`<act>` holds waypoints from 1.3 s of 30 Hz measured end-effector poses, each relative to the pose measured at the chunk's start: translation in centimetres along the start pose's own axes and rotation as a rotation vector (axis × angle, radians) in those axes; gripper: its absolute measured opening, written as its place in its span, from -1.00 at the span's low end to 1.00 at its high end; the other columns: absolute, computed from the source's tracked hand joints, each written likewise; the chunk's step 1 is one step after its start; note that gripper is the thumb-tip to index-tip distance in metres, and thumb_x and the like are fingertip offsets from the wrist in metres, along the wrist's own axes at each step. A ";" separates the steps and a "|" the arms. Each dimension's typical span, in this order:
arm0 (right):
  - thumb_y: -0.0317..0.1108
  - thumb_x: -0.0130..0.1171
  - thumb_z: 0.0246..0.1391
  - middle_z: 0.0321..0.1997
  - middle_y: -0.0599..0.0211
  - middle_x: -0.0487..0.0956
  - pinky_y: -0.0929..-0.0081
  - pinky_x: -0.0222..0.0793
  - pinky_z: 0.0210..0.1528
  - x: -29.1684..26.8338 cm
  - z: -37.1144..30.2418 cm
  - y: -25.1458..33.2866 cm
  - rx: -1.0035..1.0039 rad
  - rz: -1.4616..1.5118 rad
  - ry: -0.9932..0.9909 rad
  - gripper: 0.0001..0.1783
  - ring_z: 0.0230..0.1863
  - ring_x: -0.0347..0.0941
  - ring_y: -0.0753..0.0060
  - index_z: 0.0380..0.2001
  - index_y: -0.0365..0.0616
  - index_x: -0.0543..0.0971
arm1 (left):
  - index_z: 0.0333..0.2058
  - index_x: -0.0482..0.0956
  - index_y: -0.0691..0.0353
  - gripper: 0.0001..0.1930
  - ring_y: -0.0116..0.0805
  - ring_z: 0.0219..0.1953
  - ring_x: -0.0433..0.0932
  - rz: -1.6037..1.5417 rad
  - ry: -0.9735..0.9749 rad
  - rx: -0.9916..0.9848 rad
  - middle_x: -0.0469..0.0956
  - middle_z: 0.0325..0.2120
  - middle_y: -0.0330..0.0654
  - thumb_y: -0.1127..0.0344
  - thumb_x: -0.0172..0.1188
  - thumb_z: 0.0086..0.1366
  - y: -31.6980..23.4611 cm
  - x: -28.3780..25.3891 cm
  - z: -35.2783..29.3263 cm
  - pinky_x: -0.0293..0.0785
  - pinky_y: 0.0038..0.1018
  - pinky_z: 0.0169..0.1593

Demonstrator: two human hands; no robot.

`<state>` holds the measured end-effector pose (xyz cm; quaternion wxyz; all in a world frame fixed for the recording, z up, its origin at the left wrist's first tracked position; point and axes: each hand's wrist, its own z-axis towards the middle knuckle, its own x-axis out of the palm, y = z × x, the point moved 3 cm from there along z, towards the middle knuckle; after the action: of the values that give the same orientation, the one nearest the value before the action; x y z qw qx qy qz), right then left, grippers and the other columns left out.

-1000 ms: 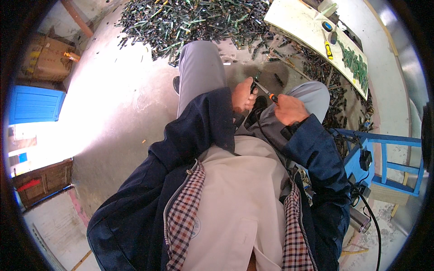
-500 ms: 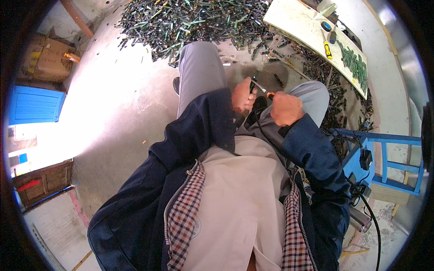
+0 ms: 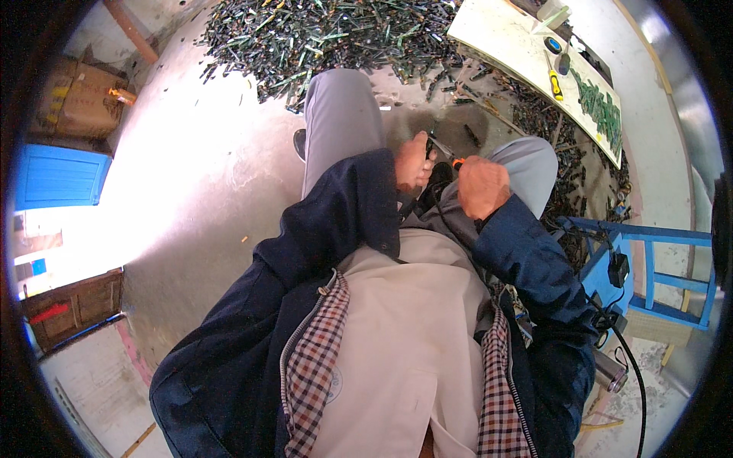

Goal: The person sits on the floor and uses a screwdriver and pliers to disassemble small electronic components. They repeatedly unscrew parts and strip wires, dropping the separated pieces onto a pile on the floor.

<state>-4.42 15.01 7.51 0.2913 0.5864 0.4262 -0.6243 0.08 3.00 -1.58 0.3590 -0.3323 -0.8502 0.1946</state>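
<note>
Between my knees, my left hand (image 3: pixel 412 163) is closed around a small dark narrow strip (image 3: pixel 431 143), its thumb side facing up; most of the piece is hidden by the fingers. My right hand (image 3: pixel 482 188) makes a fist around a screwdriver (image 3: pixel 457 163) with an orange and black handle. The thin metal shaft points up and left, its tip right at the dark strip in my left hand. Whether the tip touches the strip or sits inside it is too small to tell.
A large heap of dark and green strips (image 3: pixel 328 38) covers the floor ahead. To the right stands a white board (image 3: pixel 504 38) bearing green strips (image 3: pixel 598 107), a yellow-handled screwdriver (image 3: pixel 555 82) and a tape roll (image 3: pixel 552 45). A blue chair (image 3: pixel 649 263) with black cables is at my right.
My right hand has shifted slightly left, closer to my left hand. Less of the screwdriver shaft shows between them. Both grips stay the same.
</note>
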 end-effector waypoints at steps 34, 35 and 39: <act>-0.43 0.09 -0.16 -0.62 0.13 0.55 0.35 0.44 -0.50 1.4 -0.4 -1.2 0.071 0.052 0.028 -0.79 -0.54 0.55 0.22 -0.42 -0.34 0.40 | -0.57 0.24 0.04 -0.57 -0.54 -0.85 -0.08 0.021 0.157 -0.118 0.07 -0.83 -0.43 -0.17 -0.28 0.22 0.5 -0.1 0.7 -0.18 -0.51 -0.76; -0.47 0.07 -0.16 -0.62 0.10 0.54 0.33 0.44 -0.50 1.6 -0.5 -1.3 0.078 0.061 0.007 -0.84 -0.53 0.55 0.19 -0.45 -0.29 0.38 | -0.58 0.24 0.04 -0.57 -0.54 -0.85 -0.08 0.007 0.154 -0.126 0.07 -0.83 -0.43 -0.17 -0.27 0.22 0.5 0.0 0.5 -0.18 -0.51 -0.76; -0.46 0.03 -0.11 -0.60 0.16 0.54 0.33 0.44 -0.49 1.3 -0.4 -1.0 0.082 0.003 -0.034 -0.88 -0.52 0.55 0.21 -0.45 -0.27 0.39 | -0.58 0.24 0.04 -0.57 -0.54 -0.85 -0.08 -0.024 0.192 -0.127 0.07 -0.83 -0.43 -0.17 -0.27 0.22 0.5 -0.2 0.6 -0.17 -0.51 -0.76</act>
<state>-5.30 16.03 6.49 0.2753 0.5876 0.3944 -0.6507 -0.02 3.14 -2.33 0.4195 -0.3613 -0.8263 0.1033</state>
